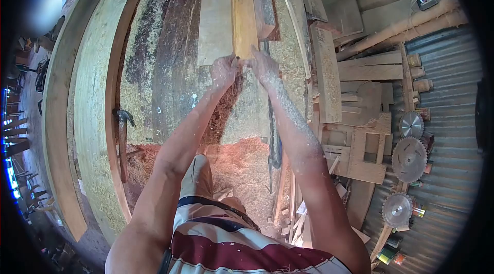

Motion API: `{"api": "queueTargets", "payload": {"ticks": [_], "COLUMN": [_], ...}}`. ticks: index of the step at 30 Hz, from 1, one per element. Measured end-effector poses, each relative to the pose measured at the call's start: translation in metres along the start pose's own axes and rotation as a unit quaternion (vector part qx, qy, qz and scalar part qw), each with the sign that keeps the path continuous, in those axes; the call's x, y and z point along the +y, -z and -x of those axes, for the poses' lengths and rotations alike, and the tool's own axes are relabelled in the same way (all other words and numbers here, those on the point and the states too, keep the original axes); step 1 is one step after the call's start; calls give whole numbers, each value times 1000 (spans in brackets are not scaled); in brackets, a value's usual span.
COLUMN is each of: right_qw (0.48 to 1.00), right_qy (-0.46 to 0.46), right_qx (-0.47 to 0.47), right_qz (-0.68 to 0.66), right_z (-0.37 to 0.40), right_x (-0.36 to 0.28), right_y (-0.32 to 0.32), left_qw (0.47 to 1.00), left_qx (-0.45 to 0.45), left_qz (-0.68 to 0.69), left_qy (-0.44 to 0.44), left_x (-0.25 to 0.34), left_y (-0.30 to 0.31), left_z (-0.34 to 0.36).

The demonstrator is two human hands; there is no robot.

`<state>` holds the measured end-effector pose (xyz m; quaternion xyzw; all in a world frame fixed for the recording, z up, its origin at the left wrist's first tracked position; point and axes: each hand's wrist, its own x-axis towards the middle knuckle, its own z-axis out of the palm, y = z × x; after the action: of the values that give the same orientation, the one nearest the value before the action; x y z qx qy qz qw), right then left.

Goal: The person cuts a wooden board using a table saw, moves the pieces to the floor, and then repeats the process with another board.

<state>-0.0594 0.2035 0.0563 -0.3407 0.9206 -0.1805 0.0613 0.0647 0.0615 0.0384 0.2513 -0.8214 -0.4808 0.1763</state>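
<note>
A long yellowish wooden strip (244, 16) lies on the sawdust-covered bench (175, 68), its near end between my two hands. My left hand (225, 69) is closed at the left corner of that end. At the right corner, my right hand (264, 66) grips the same piece, one finger lying along its edge. A pale flat board (216, 22) is directly left of the strip, and a thicker wooden block (263, 9) lies along its right side. Sawdust coats both forearms.
Long planks (98, 94) run along the left, near a hammer (123, 117). A thin stick (297, 32) and a thick beam (327, 73) lie at the right. Circular saw blades (409, 159) hang on the corrugated wall (447, 119). Wood offcuts (373, 71) are piled beside it.
</note>
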Motion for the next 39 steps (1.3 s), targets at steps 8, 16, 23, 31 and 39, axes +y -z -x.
{"api": "queueTargets", "payload": {"ticks": [8,16,23,31,39], "right_qw": [999,997,999,987,940], "right_qy": [-35,-25,-29,-149,-274], "right_qx": [-16,-58,15,-35,-200], "right_qz": [-34,38,-28,-41,-35], "right_z": [-62,-99,-116,222,537], "right_x": [8,-14,-24,-108,-87], "right_y": [-7,7,-24,4,31], "left_qw": [994,994,991,998,991], "left_qx": [30,35,-60,-41,9], "left_qz": [51,27,117,26,-133], "left_qy": [90,105,22,-35,-25], "left_x": [-8,-25,-70,-31,-56], "left_y": [-9,-21,-28,32,165], "left_z": [-63,-113,-156,-57,234]}}
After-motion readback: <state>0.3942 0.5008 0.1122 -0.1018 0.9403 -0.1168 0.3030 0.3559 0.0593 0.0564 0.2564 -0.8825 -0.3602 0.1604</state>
